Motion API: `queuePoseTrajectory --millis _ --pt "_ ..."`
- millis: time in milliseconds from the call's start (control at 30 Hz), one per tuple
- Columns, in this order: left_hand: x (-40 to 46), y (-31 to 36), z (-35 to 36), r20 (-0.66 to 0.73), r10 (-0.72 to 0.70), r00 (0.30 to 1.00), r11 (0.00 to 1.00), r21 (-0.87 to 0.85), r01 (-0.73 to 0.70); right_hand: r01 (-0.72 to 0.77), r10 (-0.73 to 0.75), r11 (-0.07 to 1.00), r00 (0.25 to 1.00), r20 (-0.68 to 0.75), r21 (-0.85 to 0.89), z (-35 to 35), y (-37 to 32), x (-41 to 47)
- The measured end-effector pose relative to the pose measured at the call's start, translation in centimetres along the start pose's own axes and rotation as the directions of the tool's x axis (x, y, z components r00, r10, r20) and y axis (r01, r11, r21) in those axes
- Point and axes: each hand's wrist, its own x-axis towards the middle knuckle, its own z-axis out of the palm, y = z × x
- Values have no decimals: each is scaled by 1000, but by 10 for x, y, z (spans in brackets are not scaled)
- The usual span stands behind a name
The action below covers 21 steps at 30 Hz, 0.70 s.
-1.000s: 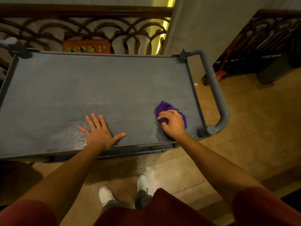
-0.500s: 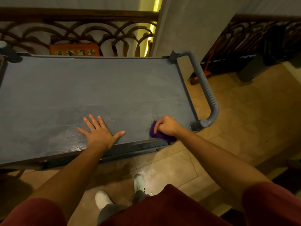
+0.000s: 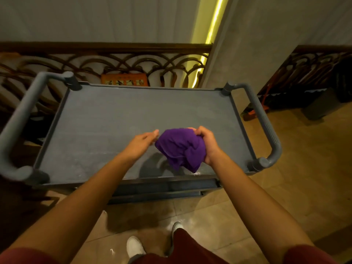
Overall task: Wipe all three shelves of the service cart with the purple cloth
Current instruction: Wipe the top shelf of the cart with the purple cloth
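The grey service cart's top shelf [image 3: 106, 119] fills the middle of the view, with damp streaks near its front edge. My right hand [image 3: 206, 143] grips the bunched purple cloth [image 3: 181, 148] and holds it up above the shelf's front right part. My left hand [image 3: 142, 142] is raised beside the cloth's left edge, fingertips at or almost at the fabric; I cannot tell if it grips. Edges of lower shelves [image 3: 163, 189] show under the front rim; their surfaces are hidden.
Grey tube handles stand at the cart's left end [image 3: 17, 122] and right end [image 3: 266, 122]. An ornate railing [image 3: 122, 61] with an orange sign [image 3: 124, 80] runs behind the cart. A pillar [image 3: 247, 44] rises at the back right. My white shoes [image 3: 134, 246] stand on tiled floor.
My right hand lifted the cloth off the shelf's front edge. My left hand left the shelf and rose to the cloth. The view pulled back, showing both cart handles.
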Motion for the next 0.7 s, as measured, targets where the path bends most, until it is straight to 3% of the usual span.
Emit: queuePoseTrajectory --millis 33,100,167,300,400,500,600,700 --pt "-11 8 2 92 -25 995 980 -194 42 9 -9 1000 1000 9 17 7 1 -3" --pt "-28 16 8 222 5 975 915 -394 85 16 -17 999 999 37 40 18 7 -11" --pt "-40 15 13 189 58 980 874 -483 42 9 -15 997 996 91 74 28 18 -18" --pt "-51 9 15 -136 195 971 902 -365 -232 85 -108 985 983 146 153 30 45 -29" --pt "-62 5 7 -210 336 918 904 -201 -377 149 -169 977 977 127 155 27 69 -36" --pt "-75 -1 4 -191 459 867 887 46 -460 167 -168 982 986 -2 93 25 100 -45" --pt "-85 -8 4 -41 484 874 872 -61 -486 82 -83 975 997 -5 206 13 131 -62" --pt "-93 -16 8 33 388 921 886 -287 -363 -35 -17 928 990 137 372 8 150 -82"
